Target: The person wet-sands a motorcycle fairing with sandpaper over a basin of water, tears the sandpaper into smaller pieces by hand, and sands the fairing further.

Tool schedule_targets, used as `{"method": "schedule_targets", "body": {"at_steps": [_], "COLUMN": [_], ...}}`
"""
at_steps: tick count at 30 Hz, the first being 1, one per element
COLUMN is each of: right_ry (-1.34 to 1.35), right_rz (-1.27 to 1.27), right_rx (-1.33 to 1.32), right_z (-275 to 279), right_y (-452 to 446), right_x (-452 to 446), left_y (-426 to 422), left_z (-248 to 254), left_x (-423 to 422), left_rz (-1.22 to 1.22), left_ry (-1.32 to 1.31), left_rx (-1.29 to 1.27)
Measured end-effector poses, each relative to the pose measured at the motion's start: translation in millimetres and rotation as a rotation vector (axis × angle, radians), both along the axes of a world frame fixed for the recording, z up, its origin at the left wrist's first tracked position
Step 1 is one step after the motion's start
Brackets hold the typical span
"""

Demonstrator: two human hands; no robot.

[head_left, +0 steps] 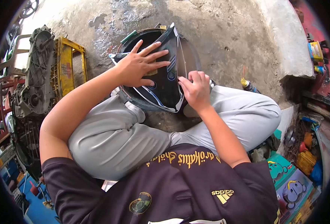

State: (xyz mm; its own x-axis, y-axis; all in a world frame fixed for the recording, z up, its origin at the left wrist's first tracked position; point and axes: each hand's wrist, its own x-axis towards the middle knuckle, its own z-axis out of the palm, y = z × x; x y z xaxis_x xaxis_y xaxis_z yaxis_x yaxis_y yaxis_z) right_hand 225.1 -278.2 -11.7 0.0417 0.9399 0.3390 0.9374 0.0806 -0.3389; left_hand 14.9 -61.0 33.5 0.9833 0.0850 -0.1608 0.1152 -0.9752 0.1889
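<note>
A black panel with white and blue edging lies across a round dark basin between the person's legs. My left hand lies on the panel, palm down, with its fingers spread. At the panel's right edge is my right hand, its fingers bent and the thumb and index finger pinched at the rim. What sits between those fingertips is too small to make out. A green object rests on the basin's upper left rim.
At left stand a yellow crate and a greasy metal engine casing. A small bottle is on the concrete floor beyond the right knee. Colourful boxes and clutter fill the lower right.
</note>
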Motion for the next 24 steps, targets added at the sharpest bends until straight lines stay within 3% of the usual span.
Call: {"method": "schedule_targets", "body": {"at_steps": [24], "right_ry": [0.027], "right_rz": [0.043], "right_rx": [-0.025], "right_z": [3], "right_y": [-13], "right_x": [3], "left_y": [1], "left_z": [0], "left_x": [-1], "left_rz": [0.008], "left_ry": [-0.03], "left_rx": [-0.02]}}
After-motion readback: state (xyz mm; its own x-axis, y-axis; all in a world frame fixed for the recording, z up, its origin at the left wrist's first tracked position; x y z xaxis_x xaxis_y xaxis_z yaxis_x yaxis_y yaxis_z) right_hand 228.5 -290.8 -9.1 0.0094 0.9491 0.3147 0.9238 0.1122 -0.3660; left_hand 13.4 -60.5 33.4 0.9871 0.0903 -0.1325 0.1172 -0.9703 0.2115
